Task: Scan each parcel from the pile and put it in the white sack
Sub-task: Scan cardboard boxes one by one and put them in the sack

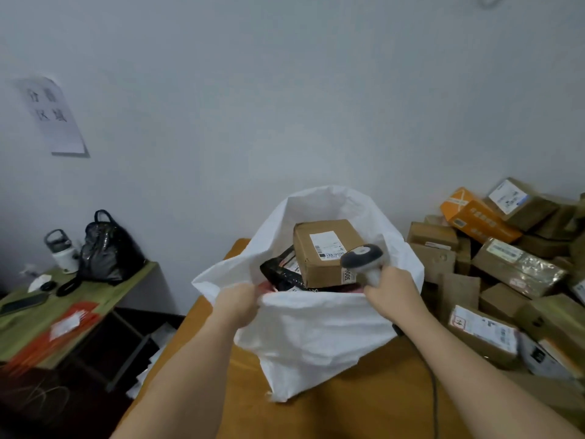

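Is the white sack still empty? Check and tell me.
No, the white sack already holds a cardboard box and a black parcel, visible through its open mouth.

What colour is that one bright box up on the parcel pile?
Orange, with white markings: the orange box, seen in the head view.

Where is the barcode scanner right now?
The scanner is in the right hand, over the near rim of the white sack, beside the boxed parcel inside.
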